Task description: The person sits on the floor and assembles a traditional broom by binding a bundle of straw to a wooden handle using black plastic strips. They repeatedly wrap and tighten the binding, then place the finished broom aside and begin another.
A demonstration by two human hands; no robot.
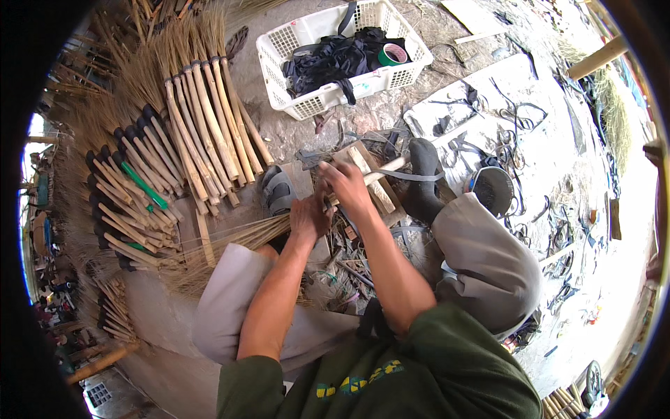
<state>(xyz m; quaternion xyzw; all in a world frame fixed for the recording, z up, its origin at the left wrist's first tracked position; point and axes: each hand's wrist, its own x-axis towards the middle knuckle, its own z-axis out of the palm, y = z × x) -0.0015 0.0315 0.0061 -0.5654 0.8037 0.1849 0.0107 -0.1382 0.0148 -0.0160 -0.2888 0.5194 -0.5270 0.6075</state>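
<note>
My left hand (309, 218) is closed around the neck of a straw broom. Its loose bristles (255, 232) fan out to the left across my leg. Close against it is my right hand (345, 186), with fingers curled over the same spot; whatever they pinch is hidden. A pale wooden stick (388, 168) runs out to the right past that hand. Along it a grey strip (412, 175) stretches to my dark-socked foot (423, 183) and passes round it. Beneath lies a wooden block (375, 183) on a board.
Finished brooms with wooden handles (209, 122) lie in rows on the left, one with a green handle (143, 185). A white plastic basket (300, 108) holds black strips and a green tape roll (393, 54). Right of my knee stands a dark round container (493, 191). A sandal (278, 191) lies near my hands.
</note>
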